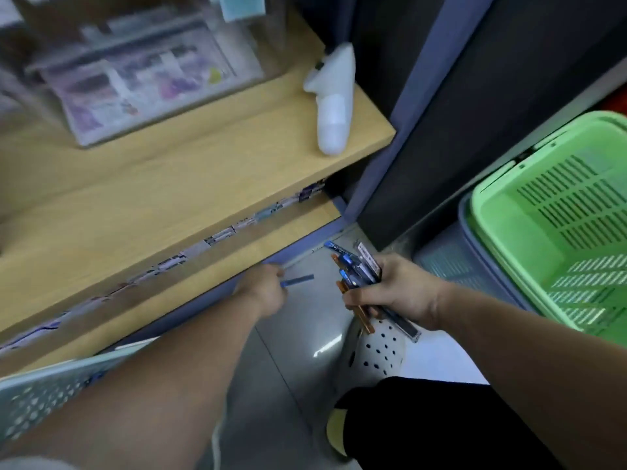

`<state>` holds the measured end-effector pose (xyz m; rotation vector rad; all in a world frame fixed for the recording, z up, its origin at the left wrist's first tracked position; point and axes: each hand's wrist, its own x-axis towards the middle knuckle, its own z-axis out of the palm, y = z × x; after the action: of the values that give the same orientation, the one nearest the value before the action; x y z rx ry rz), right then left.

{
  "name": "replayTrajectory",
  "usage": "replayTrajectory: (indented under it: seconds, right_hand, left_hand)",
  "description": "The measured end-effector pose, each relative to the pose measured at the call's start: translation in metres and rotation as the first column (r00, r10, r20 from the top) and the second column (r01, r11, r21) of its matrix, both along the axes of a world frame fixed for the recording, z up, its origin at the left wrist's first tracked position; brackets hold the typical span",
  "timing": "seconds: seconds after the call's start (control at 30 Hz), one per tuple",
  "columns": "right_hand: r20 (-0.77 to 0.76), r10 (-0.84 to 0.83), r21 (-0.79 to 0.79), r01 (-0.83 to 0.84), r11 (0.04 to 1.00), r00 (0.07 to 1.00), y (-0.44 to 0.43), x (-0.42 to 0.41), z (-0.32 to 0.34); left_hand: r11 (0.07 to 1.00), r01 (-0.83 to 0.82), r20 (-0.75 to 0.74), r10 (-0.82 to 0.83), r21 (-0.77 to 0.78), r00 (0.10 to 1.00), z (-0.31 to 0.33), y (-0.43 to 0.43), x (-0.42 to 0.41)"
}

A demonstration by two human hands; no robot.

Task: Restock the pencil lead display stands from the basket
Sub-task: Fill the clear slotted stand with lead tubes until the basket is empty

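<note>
The left hand [266,295], just left of the frame's center, is pinching one slim blue lead case [298,280] at its near end between thumb and fingertips. The case is sticking out to the right, flat and narrow, over the grey floor tile [295,337].

Just right of center, the right hand [400,290] is gripping a bundle of lead cases [356,271] with its fingers curled round them. The cases are fanning out to the upper left and lower right. Several are blue with printed labels, some orange, and one long clear case with a dark inside is poking out below the hand.

The green basket [505,228] is sitting at the right edge, nested in a grey basket [448,262], near the right hand but apart from it.

A wooden shelf [203,171] is filling the left half, with a strip of price labels [220,237] along its front edge. On it a blurred clear display stand [135,79] is standing at upper left and a white plastic object [334,106] at its right end.
</note>
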<state>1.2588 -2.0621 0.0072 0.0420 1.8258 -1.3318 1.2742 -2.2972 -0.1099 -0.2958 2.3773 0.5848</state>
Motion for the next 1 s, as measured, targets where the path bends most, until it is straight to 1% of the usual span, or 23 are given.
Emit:
replayTrajectory:
  seconds: [0.13, 0.2, 0.27, 0.37, 0.47, 0.57, 0.67, 0.77, 0.83, 0.9, 1.0]
  right_hand:
    - [0.050, -0.008, 0.001, 0.007, 1.000, 0.999, 0.010, -0.018, -0.027]
    - [0.080, -0.007, -0.013, 0.008, 1.000, 0.997, 0.012, -0.022, -0.035]
    - [0.098, -0.019, -0.023, 0.022, 1.000, 0.995, 0.015, -0.024, -0.040]
    - [0.127, -0.038, -0.017, 0.040, 0.999, 0.991, 0.020, -0.025, -0.044]
    - [0.142, -0.031, -0.007, 0.033, 0.999, 0.989, 0.018, -0.022, -0.046]
    - [0.130, -0.024, 0.003, 0.024, 1.000, 0.991, 0.008, -0.020, -0.048]
    - [0.138, -0.010, -0.001, 0.010, 1.000, 0.990, -0.001, -0.021, -0.049]
    - [0.125, -0.019, -0.011, 0.020, 1.000, 0.992, -0.009, -0.020, -0.042]
    - [0.135, -0.061, -0.031, 0.066, 0.997, 0.989, -0.015, -0.014, -0.033]
    - [0.149, -0.102, -0.051, 0.111, 0.993, 0.984, -0.022, -0.005, -0.023]
    - [0.115, -0.086, -0.079, 0.096, 0.992, 0.990, -0.033, 0.015, 0.000]
  left_hand:
    - [0.978, 0.170, 0.013, -0.170, -0.120, 0.985, -0.040, 0.000, -0.012]
    - [0.942, 0.287, 0.063, -0.280, -0.173, 0.958, -0.054, 0.000, -0.012]
    - [0.883, 0.399, 0.090, -0.389, -0.248, 0.917, -0.064, 0.002, -0.011]
    - [0.817, 0.472, 0.076, -0.475, -0.331, 0.876, -0.070, 0.007, -0.008]
    - [0.759, 0.503, 0.062, -0.528, -0.414, 0.847, -0.068, 0.016, -0.009]
    - [0.760, 0.516, 0.080, -0.531, -0.395, 0.843, -0.069, 0.023, -0.013]
    - [0.805, 0.471, 0.039, -0.492, -0.359, 0.870, -0.068, 0.018, -0.018]
    - [0.868, 0.400, 0.010, -0.415, -0.294, 0.910, -0.060, 0.007, -0.014]
    - [0.898, 0.367, -0.006, -0.379, -0.245, 0.925, -0.050, -0.003, -0.007]
    - [0.937, 0.285, -0.041, -0.299, -0.202, 0.953, -0.034, -0.011, 0.001]
    - [0.981, 0.165, -0.088, -0.174, -0.100, 0.981, 0.002, -0.020, 0.016]
